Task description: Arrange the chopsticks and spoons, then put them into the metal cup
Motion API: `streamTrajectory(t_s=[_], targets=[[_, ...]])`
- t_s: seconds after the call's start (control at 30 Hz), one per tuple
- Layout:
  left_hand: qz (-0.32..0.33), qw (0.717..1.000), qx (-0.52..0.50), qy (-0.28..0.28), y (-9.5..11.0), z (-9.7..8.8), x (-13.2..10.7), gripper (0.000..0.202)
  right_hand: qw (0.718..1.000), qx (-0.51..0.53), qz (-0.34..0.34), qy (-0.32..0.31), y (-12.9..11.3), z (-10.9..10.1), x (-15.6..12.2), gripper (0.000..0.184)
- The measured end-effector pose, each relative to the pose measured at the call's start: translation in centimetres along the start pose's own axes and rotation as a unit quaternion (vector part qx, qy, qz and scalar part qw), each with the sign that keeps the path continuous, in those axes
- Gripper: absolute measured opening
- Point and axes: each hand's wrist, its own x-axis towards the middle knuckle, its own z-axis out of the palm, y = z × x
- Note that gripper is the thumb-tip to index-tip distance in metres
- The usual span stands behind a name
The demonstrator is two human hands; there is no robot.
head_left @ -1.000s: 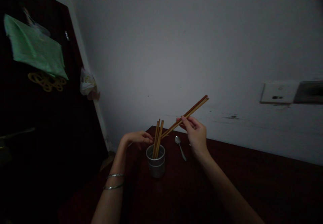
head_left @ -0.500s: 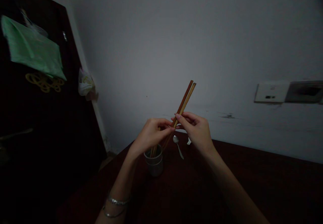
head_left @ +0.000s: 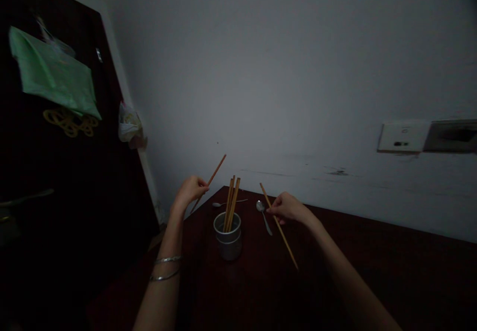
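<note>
A small grey cup (head_left: pixel 228 244) stands on the dark red table (head_left: pixel 335 271) and holds several wooden chopsticks (head_left: pixel 231 203) upright. My left hand (head_left: pixel 190 191) is left of the cup, closed round a reddish chopstick (head_left: pixel 214 174) that points up and to the right. To the right of the cup, my right hand (head_left: pixel 288 207) pinches a lighter chopstick (head_left: pixel 281 231) that slants down toward me. A metal spoon (head_left: pixel 263 213) lies on the table between the cup and my right hand. A second spoon (head_left: pixel 227 203) lies behind the cup.
A pale wall rises right behind the table, with a white socket plate (head_left: pixel 402 137) at the right. At the left stands a dark door (head_left: pixel 55 172) with a green cloth (head_left: pixel 52 72) and a small white bag (head_left: pixel 128 122) hanging by it. The room is dim.
Both chopsticks were together in my right hand, then both hands met on them. Now the hands have parted, each holding one chopstick, on either side of the cup.
</note>
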Motion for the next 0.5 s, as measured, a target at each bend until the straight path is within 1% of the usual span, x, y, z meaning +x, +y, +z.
streamTrajectory(t_s=[0.07,0.1,0.17,0.27,0.37,0.43,0.5], targets=[[-0.041,0.994,0.037,-0.089,-1.5,2.4,1.1,0.02,0.997,-0.062,0.033,-0.019,1.4,1.6,0.8,0.022],[-0.053,0.99,0.051,-0.12,-2.0,3.7,1.4,0.017,0.996,-0.078,0.041,-0.032,2.0,2.5,1.1,0.023],[-0.057,0.976,0.06,-0.202,-2.7,5.9,1.7,0.011,0.992,-0.101,0.04,-0.06,2.9,4.3,1.6,0.026],[-0.048,0.958,0.043,-0.279,-3.3,8.3,1.8,0.005,0.985,-0.136,0.027,-0.103,3.7,6.6,1.9,0.028],[-0.046,0.945,0.036,-0.321,-4.0,9.5,2.1,0.006,0.982,-0.14,0.031,-0.127,4.1,8.1,2.0,0.027],[-0.041,0.942,0.039,-0.33,-4.4,10.0,2.4,0.004,0.982,-0.136,0.041,-0.123,4.3,8.7,2.0,0.028],[-0.027,0.944,0.036,-0.326,-4.6,10.4,2.7,0.002,0.983,-0.135,0.04,-0.116,4.5,9.1,2.0,0.028]])
